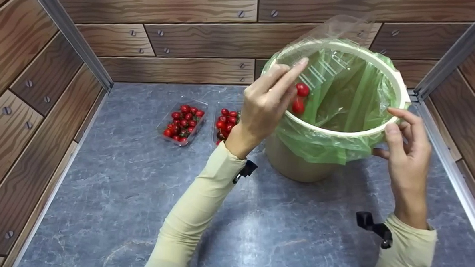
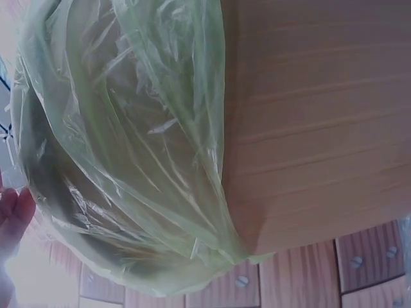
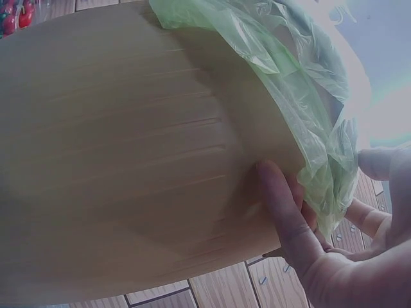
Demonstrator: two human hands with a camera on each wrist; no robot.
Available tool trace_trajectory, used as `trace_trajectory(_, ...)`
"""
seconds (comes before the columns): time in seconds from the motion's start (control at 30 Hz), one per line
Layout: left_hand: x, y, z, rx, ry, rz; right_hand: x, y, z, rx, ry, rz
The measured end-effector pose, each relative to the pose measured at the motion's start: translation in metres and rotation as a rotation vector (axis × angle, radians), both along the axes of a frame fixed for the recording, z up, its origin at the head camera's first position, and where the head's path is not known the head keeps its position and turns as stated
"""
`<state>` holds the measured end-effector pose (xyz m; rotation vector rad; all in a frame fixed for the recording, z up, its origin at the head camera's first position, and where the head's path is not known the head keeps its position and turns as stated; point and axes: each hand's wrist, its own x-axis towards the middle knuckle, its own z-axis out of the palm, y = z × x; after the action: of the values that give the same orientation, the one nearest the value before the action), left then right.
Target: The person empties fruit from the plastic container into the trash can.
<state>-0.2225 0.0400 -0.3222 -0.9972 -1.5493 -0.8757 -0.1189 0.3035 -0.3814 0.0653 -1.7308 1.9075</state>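
Bin, lined with a green bag, stands right of centre in the head view. At its upper left edge the left hand holds a clear plastic tray tipped over the mouth; fingers clamped on the tray, index stretched along it. Two red tomatoes show just beside those fingers. Right hand, right of frame, clamped on the bin's rim; in the right wrist view one finger lies against the bin wall below the bag.

Risks (judged): the tray reaches across the rim, so a tomato rolling off its near side could land outside the mouth. Thin, smooth plastic held at one end could flex or slip. If the right hand pulled on the loose bag edge, the liner could slide inward; a hard knock from the tray could rock the bin. The left forearm passes close to the second punnet and could drag it; the first punnet, left of it, lies clear of the arm.

Hard to make out: the two tomatoes are blurred; whether they rest on the tray or are loose cannot be told. Left thumb hidden in the head view; only fingertips enter the left wrist view, at its left edge. Second punnet partly covered by hand and wrist. Bottom of the bag not readable.
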Motion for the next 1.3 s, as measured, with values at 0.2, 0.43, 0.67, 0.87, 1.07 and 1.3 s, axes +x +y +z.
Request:
trace_trajectory(0.2,0.005,0.002,-0.001,-0.077,0.104,0.085,0.001,0.000,0.001,0.008,-0.002,0.003)
trace_trajectory(0.43,0.004,0.000,0.001,-0.045,0.092,0.063,0.000,-0.001,0.000,-0.014,0.004,0.007)
trace_trajectory(0.67,0.004,-0.008,0.006,0.094,0.137,0.008,-0.001,-0.001,-0.001,-0.006,0.017,0.020)
trace_trajectory(0.87,0.010,-0.020,0.012,0.229,0.146,-0.018,0.000,-0.001,0.000,0.004,0.012,0.015)
trace_trajectory(1.07,0.028,-0.044,0.010,0.427,0.004,-0.094,0.001,-0.001,-0.001,0.017,0.008,0.009)
trace_trajectory(1.3,0.046,-0.075,-0.003,0.558,-0.189,-0.227,0.000,-0.001,0.000,0.004,0.010,0.010)
